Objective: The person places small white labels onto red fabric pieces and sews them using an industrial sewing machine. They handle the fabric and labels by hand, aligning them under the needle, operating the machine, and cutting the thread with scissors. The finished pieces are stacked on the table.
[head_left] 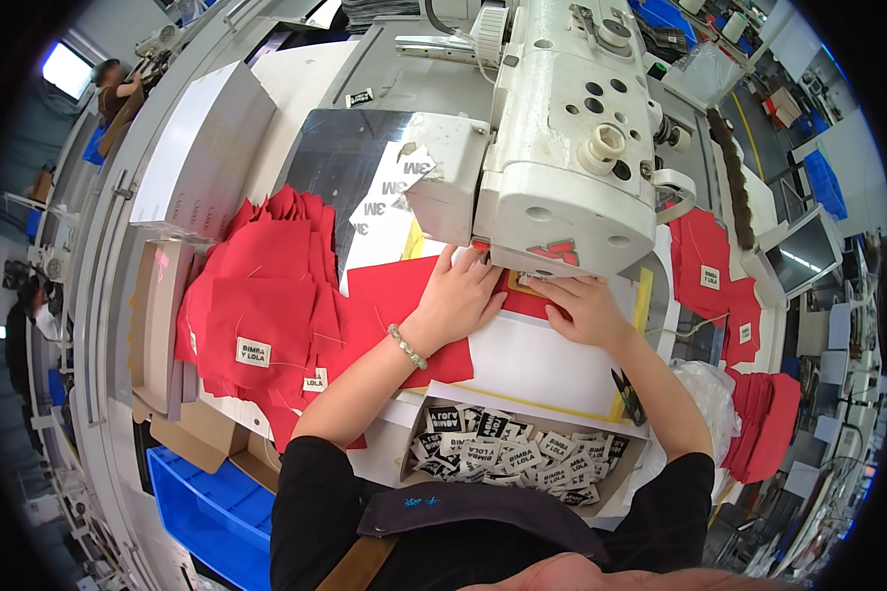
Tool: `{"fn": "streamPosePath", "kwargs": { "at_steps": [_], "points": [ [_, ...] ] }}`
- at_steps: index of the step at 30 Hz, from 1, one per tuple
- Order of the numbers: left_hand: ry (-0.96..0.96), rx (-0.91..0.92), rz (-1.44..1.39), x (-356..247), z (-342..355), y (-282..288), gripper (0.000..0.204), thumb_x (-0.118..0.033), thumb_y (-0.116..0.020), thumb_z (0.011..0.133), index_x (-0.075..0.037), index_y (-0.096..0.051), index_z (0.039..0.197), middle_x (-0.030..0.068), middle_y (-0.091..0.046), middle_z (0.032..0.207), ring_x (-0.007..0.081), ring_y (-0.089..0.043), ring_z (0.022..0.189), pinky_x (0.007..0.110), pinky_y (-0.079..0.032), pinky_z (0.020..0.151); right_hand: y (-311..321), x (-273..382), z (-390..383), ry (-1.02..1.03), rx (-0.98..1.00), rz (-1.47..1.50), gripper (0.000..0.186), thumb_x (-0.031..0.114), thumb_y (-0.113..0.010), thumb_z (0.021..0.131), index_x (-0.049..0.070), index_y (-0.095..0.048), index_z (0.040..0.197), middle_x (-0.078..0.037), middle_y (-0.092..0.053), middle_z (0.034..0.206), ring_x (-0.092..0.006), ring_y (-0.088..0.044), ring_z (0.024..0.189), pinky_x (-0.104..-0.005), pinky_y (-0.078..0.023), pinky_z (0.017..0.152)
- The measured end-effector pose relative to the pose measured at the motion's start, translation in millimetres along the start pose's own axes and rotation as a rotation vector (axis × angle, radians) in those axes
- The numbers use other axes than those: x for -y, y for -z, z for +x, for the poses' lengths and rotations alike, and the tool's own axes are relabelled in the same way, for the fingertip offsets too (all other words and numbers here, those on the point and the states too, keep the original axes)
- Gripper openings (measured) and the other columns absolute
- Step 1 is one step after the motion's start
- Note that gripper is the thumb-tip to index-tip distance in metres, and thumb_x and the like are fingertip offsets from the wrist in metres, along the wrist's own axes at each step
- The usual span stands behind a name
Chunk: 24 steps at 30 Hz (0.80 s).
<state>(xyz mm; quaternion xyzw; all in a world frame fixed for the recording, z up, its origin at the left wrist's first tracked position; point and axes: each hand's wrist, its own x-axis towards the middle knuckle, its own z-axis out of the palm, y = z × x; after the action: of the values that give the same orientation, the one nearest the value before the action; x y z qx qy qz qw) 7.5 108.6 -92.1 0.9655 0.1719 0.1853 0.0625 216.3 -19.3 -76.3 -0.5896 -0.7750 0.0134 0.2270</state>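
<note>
A white sewing machine (562,138) stands over the work area at top centre. My left hand (458,295), with a beaded bracelet at the wrist, presses its fingertips on a red fabric piece (384,305) below the machine head. My right hand (577,305) lies with fingers spread at a yellow-framed plate on the same red fabric, right beside the needle area, which is hidden by the head. White paper (522,369) lies beneath. A box (419,428) of small black-and-white labels sits just in front of me, near small black snips (626,394).
Piles of red pieces (246,305) lie left and right (764,424), some with labels. A white box (197,148), cardboard trays (153,325) and a blue crate (202,502) are on the left; a plastic bag (700,404) is at right. Two people (118,94) work at far left.
</note>
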Motion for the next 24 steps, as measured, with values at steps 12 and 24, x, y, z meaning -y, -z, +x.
{"fn": "streamPosePath", "kwargs": {
  "at_steps": [12,24],
  "points": [
    [-0.016,-0.007,0.022,-0.7,2.0,1.4,0.038,-0.029,-0.062,0.086,-0.002,-0.063,0.113,0.0076,-0.061,0.113,0.0248,-0.05,0.112,0.044,-0.033,0.099,-1.3,-2.8,2.5,0.027,0.006,0.075,0.045,0.01,-0.064,0.075,0.015,-0.065,0.12,-0.005,-0.069,0.096,-0.0233,-0.065,0.081,-0.0345,-0.052,0.079],
    [-0.001,0.066,0.045,-0.5,0.1,3.1,0.037,-0.025,-0.061,0.087,-0.006,-0.061,0.118,0.0051,-0.055,0.127,0.0238,-0.048,0.118,0.051,-0.031,0.103,-6.6,-5.2,-7.7,0.009,0.051,0.007,0.043,0.017,-0.065,0.076,0.015,-0.064,0.119,0.0,-0.065,0.117,-0.0169,-0.057,0.102,-0.0427,-0.034,0.083]
  ]
}}
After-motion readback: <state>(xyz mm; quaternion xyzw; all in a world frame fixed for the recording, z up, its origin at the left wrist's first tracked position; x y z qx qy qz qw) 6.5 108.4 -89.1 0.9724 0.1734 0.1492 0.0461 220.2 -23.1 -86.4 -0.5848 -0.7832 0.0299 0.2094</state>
